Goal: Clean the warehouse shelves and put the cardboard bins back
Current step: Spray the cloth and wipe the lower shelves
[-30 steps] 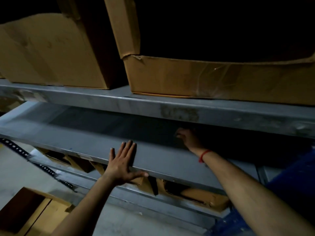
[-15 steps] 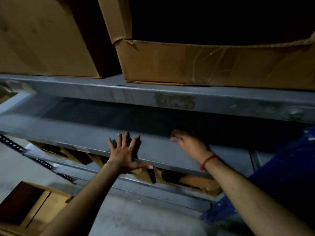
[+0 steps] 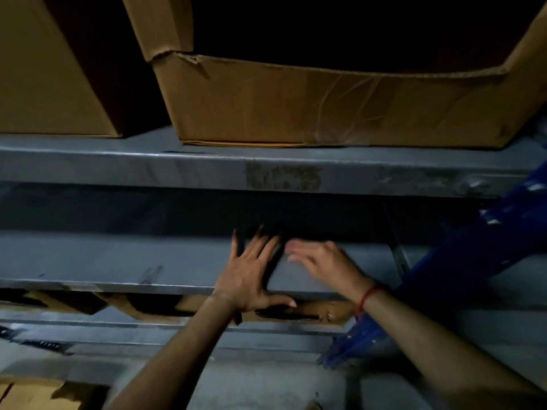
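A bare grey metal shelf (image 3: 118,261) runs across the middle of the head view. My left hand (image 3: 251,276) lies flat on its front part, fingers spread, thumb hooked over the front edge. My right hand (image 3: 322,261), with a red thread at the wrist, hovers or brushes just beside it, fingers loosely bent and blurred, holding nothing that I can see. On the shelf above stand two cardboard bins: a wide open one (image 3: 325,105) at centre right and another (image 3: 50,84) at the left.
The upper shelf's grey beam (image 3: 207,170) overhangs my hands. A blue rack upright (image 3: 473,261) slants down the right side. Torn cardboard (image 3: 310,312) shows on the shelf below, and another cardboard bin (image 3: 32,395) sits on the floor at bottom left.
My right hand has drawn back from deep in the shelf toward the front and left, ending next to my left hand. The left hand stayed flat on the shelf.
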Demonstrator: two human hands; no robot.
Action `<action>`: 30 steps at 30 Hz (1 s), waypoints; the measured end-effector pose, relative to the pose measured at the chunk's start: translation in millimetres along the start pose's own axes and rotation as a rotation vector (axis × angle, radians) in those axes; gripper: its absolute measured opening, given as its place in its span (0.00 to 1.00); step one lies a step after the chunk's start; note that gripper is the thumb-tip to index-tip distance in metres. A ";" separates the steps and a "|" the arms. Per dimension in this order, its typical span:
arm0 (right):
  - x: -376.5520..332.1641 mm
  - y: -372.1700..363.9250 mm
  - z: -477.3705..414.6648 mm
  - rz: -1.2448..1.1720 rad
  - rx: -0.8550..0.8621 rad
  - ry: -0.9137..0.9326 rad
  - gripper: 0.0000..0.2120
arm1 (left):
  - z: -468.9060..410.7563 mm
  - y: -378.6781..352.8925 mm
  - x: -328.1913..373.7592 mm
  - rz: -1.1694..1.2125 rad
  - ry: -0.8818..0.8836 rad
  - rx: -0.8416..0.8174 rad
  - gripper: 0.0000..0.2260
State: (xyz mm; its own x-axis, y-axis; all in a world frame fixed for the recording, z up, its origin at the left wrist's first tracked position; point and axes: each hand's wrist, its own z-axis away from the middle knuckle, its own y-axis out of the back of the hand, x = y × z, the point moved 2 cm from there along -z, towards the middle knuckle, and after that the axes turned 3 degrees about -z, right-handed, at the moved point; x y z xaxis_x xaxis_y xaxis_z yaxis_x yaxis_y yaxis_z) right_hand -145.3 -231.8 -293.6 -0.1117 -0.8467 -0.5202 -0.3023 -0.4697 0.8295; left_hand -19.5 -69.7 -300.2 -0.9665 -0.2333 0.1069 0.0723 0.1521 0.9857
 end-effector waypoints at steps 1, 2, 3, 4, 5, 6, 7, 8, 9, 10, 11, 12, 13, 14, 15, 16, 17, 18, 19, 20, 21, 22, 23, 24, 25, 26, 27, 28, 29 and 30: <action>15.0 6.3 -8.1 0.007 0.088 -0.118 0.12 | 0.0 0.2 1.1 -0.010 -0.019 0.029 0.55; 25.1 8.4 -13.9 0.008 0.180 -0.221 0.15 | 1.4 -0.1 1.8 -0.018 -0.041 0.057 0.52; 28.2 5.7 -17.0 -0.011 0.258 -0.310 0.17 | 3.1 -0.5 2.6 -0.025 -0.058 0.076 0.50; 19.6 1.4 -17.3 -0.004 0.303 -0.388 0.17 | 3.7 -0.1 3.3 -0.034 -0.064 0.083 0.49; 4.3 -3.9 -15.0 0.024 0.321 -0.442 0.15 | 3.5 -0.1 3.7 -0.041 -0.057 0.081 0.50; -15.1 -9.6 -10.7 0.042 0.311 -0.440 0.12 | 3.1 -0.7 3.6 -0.037 -0.046 0.082 0.50; -36.1 -15.0 -4.2 0.024 0.293 -0.366 0.09 | 2.7 -1.9 3.2 -0.020 -0.040 0.092 0.50; -55.6 -19.4 5.3 -0.008 0.267 -0.244 0.07 | 2.9 -3.7 2.0 0.002 -0.045 0.104 0.49; -71.8 -22.4 18.5 -0.028 0.236 -0.110 0.06 | 3.5 -5.2 0.8 0.017 -0.057 0.111 0.48; -83.0 -21.8 32.0 -0.044 0.203 -0.015 0.06 | 4.0 -6.3 -0.2 0.018 -0.066 0.111 0.47; -82.7 -19.4 43.0 -0.046 0.185 0.034 0.06 | 4.3 -7.0 -0.8 0.009 -0.067 0.102 0.47; -75.1 -13.3 50.8 -0.015 0.182 0.036 0.06 | 4.4 -7.1 -0.8 -0.002 -0.059 0.090 0.47; -60.8 -5.8 54.8 0.044 0.192 -0.016 0.07 | 4.3 -6.7 -0.5 -0.011 -0.048 0.075 0.48; -42.3 2.7 55.9 0.113 0.199 -0.120 0.09 | 4.2 -6.0 0.3 -0.020 -0.040 0.066 0.49; -23.3 11.6 53.8 0.195 0.192 -0.250 0.12 | 4.2 -5.0 1.0 -0.029 -0.038 0.066 0.49; -8.2 20.2 49.7 0.284 0.158 -0.381 0.15 | 4.3 -4.1 1.5 -0.035 -0.040 0.070 0.49; 1.1 26.4 44.7 0.376 0.113 -0.489 0.18 | 4.7 -3.6 1.7 -0.036 -0.044 0.074 0.48; 4.4 29.0 41.2 0.448 0.077 -0.566 0.20 | 5.1 -3.7 1.6 -0.032 -0.048 0.078 0.48; 0.7 29.2 38.3 0.508 0.039 -0.628 0.21 | 5.3 -3.7 1.6 -0.029 -0.051 0.083 0.47; -8.1 27.4 37.0 0.565 0.000 -0.667 0.19 | 5.3 -4.2 1.3 -0.032 -0.054 0.086 0.47; -18.9 24.3 37.8 0.622 -0.041 -0.682 0.18 | 5.1 -4.8 1.3 -0.038 -0.056 0.088 0.47; -28.2 21.7 40.3 0.660 -0.070 -0.684 0.17 | 5.0 -5.4 1.5 -0.041 -0.058 0.089 0.47; -36.1 20.0 44.6 0.683 -0.093 -0.671 0.16 | 4.8 -5.8 1.5 -0.042 -0.058 0.091 0.47; -41.5 20.5 50.6 0.694 -0.114 -0.657 0.15 | 4.7 -6.0 1.3 -0.041 -0.058 0.093 0.47; -46.1 23.3 57.1 0.688 -0.138 -0.631 0.15 | 4.8 -5.9 1.3 -0.042 -0.056 0.094 0.47; -49.6 27.5 61.8 0.688 -0.170 -0.599 0.15 | 4.7 -6.0 1.3 -0.043 -0.057 0.094 0.47; -52.9 31.9 66.1 0.700 -0.211 -0.559 0.15 | 5.0 -5.7 1.3 -0.045 -0.059 0.095 0.46; -53.6 35.9 68.7 0.722 -0.245 -0.546 0.15 | 5.1 -5.7 1.4 -0.046 -0.061 0.095 0.46; -51.2 38.7 69.5 0.741 -0.271 -0.562 0.15 | 5.2 -5.5 1.6 -0.047 -0.061 0.096 0.46; -46.4 40.6 66.9 0.768 -0.287 -0.594 0.15 | 5.0 -5.2 1.9 -0.048 -0.061 0.099 0.46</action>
State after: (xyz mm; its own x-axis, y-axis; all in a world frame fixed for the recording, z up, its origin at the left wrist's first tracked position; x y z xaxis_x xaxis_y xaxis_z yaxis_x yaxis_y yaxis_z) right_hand -215.7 -194.8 -249.3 -0.6570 -0.7204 0.2222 0.2793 0.0412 0.9593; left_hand -22.9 -66.1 -305.8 -0.9816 -0.1843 0.0489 0.0040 0.2366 0.9716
